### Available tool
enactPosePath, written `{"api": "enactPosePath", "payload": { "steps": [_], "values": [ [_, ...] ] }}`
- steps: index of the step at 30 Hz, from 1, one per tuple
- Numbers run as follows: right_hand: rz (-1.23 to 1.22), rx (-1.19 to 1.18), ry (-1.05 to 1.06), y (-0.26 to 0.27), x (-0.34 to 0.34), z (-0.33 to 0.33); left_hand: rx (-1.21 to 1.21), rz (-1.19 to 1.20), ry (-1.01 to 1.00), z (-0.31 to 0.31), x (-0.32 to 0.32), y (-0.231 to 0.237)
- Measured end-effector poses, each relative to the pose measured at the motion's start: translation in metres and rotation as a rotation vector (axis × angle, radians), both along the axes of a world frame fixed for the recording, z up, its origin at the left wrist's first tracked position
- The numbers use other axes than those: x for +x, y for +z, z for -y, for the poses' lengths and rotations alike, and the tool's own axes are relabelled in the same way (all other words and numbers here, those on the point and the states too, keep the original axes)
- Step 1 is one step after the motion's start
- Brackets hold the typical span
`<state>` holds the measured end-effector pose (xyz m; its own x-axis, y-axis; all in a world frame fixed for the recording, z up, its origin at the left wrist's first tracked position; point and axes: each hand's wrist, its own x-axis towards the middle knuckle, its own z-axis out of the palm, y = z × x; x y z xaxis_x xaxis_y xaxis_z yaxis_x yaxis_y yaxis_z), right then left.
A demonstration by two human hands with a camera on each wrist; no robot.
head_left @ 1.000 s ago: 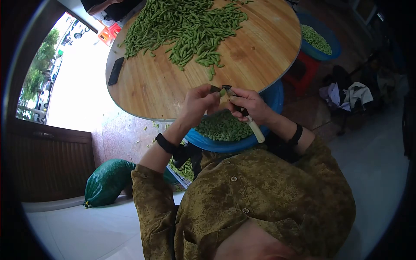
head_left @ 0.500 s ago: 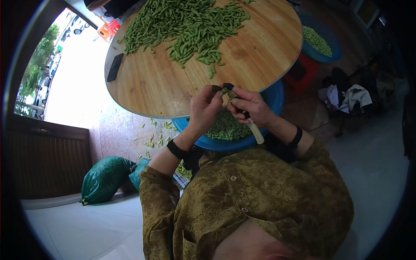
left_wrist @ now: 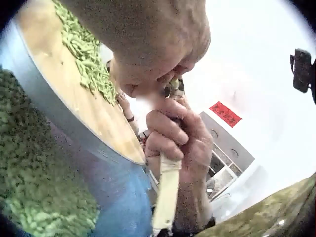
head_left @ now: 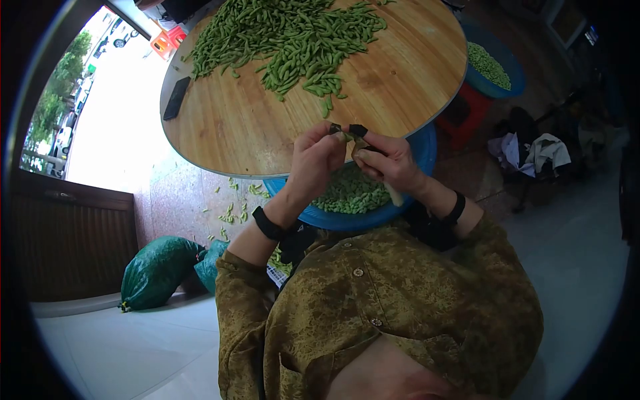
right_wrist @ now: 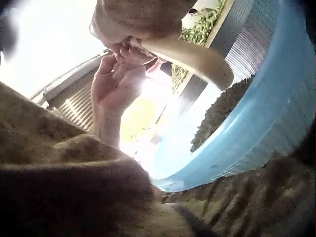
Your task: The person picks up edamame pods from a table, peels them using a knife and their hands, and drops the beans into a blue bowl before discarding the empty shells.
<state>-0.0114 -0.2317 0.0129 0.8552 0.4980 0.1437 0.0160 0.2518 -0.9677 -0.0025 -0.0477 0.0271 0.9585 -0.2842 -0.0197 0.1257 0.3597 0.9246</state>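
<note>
- The right hand (head_left: 395, 163) has its fingers curled round a pale handle (head_left: 395, 195). The long handle slants, its free end pointing back toward the person.
- The left hand (head_left: 317, 163) pinches a small green pod (head_left: 349, 137) between the hands; I can't tell which way it points.
- Below, a blue basin (head_left: 333, 222) holds green beans (head_left: 353, 192).
- Farther off, bean pods (head_left: 293, 43) heap on the round wooden table (head_left: 230, 133).

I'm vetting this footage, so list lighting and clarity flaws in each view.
Head: dark curved border, ground outside blown out; left wrist: grainy, beans in the blue tub soft and indistinct; right wrist: glare beside the tub, clothing in deep shadow.
</note>
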Motion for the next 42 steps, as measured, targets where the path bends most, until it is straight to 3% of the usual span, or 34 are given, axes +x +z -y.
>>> {"api": "enactPosePath", "payload": {
  "steps": [1, 2, 4, 5, 8, 10, 11, 13, 14, 16, 21, 24, 26, 28, 29, 31, 32, 36, 38, 42],
  "values": [
    [0.192, -0.166, -0.04, 0.0, 0.002, 0.002, -0.133, -0.141, -0.063, 0.001, -0.002, 0.004],
    [0.193, -0.168, -0.039, 0.0, 0.003, 0.003, -0.265, -0.282, -0.128, 0.002, -0.003, 0.006],
    [0.592, -0.265, -0.128, -0.001, 0.007, 0.004, -0.391, -0.402, -0.209, -0.003, 0.004, -0.009],
    [0.592, -0.266, -0.128, -0.001, 0.009, 0.005, -0.516, -0.523, -0.29, -0.004, 0.006, -0.014],
    [0.63, -0.369, -0.086, -0.005, 0.015, 0.011, -0.487, -0.619, -0.266, -0.001, 0.005, -0.016],
    [0.869, -0.32, -0.115, -0.015, 0.017, 0.011, -0.493, -0.63, -0.311, -0.001, 0.008, -0.017],
    [0.866, -0.318, -0.111, -0.016, 0.015, 0.014, -0.495, -0.64, -0.358, -0.002, 0.008, -0.018],
    [0.263, -0.308, 0.07, -0.006, 0.014, 0.019, -0.445, -0.627, -0.325, -0.006, 0.012, -0.022],
    [0.268, -0.306, 0.068, -0.003, 0.014, 0.019, -0.395, -0.617, -0.294, -0.007, 0.015, -0.022],
    [0.053, -0.261, 0.095, 0.001, 0.011, 0.015, -0.375, -0.599, -0.285, -0.008, 0.012, -0.019],
    [0.026, -0.192, 0.037, 0.006, 0.009, 0.01, -0.341, -0.57, -0.254, -0.014, 0.003, -0.02],
    [0.012, -0.203, 0.027, 0.0, 0.014, 0.015, -0.165, -0.445, -0.231, -0.047, -0.015, -0.006],
    [0.031, -0.21, 0.034, 0.001, 0.016, 0.015, 0.724, -0.041, -0.365, -0.079, -0.031, 0.006],
    [-0.079, -0.268, 0.063, 0.006, 0.012, 0.015, 1.387, 0.49, -0.374, -0.105, -0.052, 0.019],
    [-0.078, -0.26, 0.057, 0.003, 0.013, 0.015, 1.393, 0.494, -0.38, -0.116, -0.058, 0.026],
    [-0.078, -0.282, 0.045, -0.006, 0.016, 0.012, 1.629, 0.316, -0.602, -0.138, -0.064, 0.036],
    [-0.077, -0.282, 0.045, -0.007, 0.017, 0.01, 1.704, 0.388, -0.567, -0.149, -0.056, 0.026],
    [-0.016, -0.302, 0.082, -0.016, 0.016, 0.0, 1.556, 0.842, -0.107, -0.139, 0.033, 0.015],
    [-0.003, -0.297, 0.086, -0.013, 0.016, 0.0, 1.505, 0.897, 0.081, -0.129, 0.085, 0.0],
    [-0.128, -0.308, 0.076, -0.009, 0.016, 0.01, 1.551, 0.813, 0.09, -0.115, 0.149, -0.026]
  ]
}}
